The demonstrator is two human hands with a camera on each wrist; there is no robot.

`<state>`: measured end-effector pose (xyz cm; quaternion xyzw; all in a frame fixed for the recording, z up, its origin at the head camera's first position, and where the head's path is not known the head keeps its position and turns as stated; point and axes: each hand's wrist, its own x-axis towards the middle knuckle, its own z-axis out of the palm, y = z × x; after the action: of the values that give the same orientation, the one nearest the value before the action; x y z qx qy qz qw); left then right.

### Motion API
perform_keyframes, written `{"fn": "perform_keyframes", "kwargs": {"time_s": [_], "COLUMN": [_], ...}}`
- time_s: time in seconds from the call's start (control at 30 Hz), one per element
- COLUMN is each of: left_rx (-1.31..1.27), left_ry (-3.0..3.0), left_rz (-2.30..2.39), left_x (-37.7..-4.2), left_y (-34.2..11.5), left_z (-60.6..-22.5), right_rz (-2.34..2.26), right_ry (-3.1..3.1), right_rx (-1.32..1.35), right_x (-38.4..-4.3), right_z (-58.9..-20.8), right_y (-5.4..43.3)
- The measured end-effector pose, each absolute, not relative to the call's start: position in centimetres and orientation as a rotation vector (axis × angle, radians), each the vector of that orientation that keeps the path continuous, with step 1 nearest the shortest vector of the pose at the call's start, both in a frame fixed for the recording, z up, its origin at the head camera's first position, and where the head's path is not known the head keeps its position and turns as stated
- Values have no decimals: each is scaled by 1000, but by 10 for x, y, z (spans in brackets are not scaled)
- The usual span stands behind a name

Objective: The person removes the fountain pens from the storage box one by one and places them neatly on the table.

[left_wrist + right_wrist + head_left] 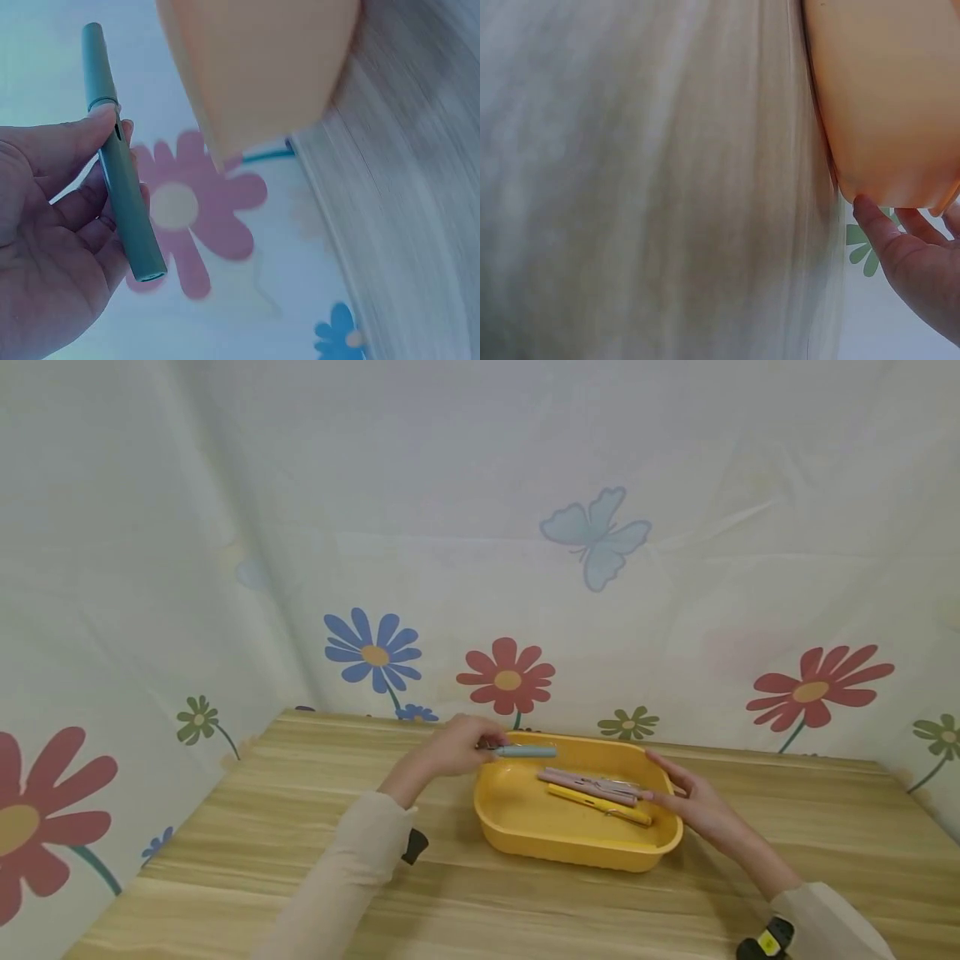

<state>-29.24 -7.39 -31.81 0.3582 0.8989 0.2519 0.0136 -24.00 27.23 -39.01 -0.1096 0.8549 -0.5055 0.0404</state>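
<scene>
A light blue-green pen (528, 751), capped, is pinched between the thumb and fingers of my left hand (465, 745). The left wrist view shows this pen (124, 169) tilted across the fingers. It hangs above the far left rim of a yellow plastic basin (517, 842). Inside the basin, mauve pens (588, 787) lie together beside a yellow pen (600, 805). My right hand (701, 806) holds the basin's right rim, thumb over the edge and other fingers along the outside. In the right wrist view, fingertips (864, 204) touch the outer wall.
The basin stands on a wood-grain table (247, 827), near its back edge. A white cloth with printed flowers (506, 679) and a butterfly (597, 537) hangs behind and to the left. Dark wrist gear (767, 939) sits by the right sleeve.
</scene>
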Motion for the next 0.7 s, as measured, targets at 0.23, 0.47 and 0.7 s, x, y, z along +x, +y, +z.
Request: {"fn": "perform_keyframes", "kwargs": {"time_s": [0.23, 0.47, 0.7], "left_rx": [1113, 1086, 955], "left_ry": [2794, 2859, 2856], "left_rz": [925, 837, 785], "left_x": [-302, -311, -319], "left_y": [-113, -148, -165], "left_z": [-318, -317, -325], "right_rz": [-1537, -1531, -1520], "right_ry": [2621, 2628, 2640], "right_rx": [-333, -346, -345], "right_x": [-240, -241, -241], "right_z": [-390, -391, -391], "right_y": [273, 273, 273]}}
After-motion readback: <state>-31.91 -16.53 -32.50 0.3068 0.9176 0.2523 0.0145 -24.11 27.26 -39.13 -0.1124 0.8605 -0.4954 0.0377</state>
